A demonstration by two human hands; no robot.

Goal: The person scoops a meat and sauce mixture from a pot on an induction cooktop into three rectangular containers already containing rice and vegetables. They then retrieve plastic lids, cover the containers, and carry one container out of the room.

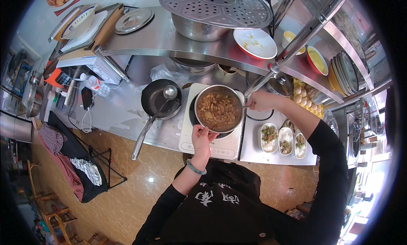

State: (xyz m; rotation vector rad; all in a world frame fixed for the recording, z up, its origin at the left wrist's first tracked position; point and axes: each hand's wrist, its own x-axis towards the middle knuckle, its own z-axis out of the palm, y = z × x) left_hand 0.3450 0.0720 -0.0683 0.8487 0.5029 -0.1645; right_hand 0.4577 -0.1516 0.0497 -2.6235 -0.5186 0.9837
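A round metal pot [219, 108] filled with brown stewed food sits over a white induction cooker [208, 147]. My right hand [264, 101] is closed on the pot's handle at its right side. At the near rim, my left hand [202, 137] has its fingertips against the pot; whether they grip it or only touch it is not plain. To the left stands a black frying pan [149, 100] with a steel ladle [152, 119] lying across it, its handle reaching over the counter's front edge. Three white oval dishes [268, 149] of rice with chopped topping stand to the right.
A steel shelf [143, 47] spans above the counter's back, bearing a large steel pot under a perforated steamer plate [219, 6] and a white bowl [255, 43]. Its metal post [259, 82] rises near my right hand. Eggs in a yellow tray [303, 100] are at the right.
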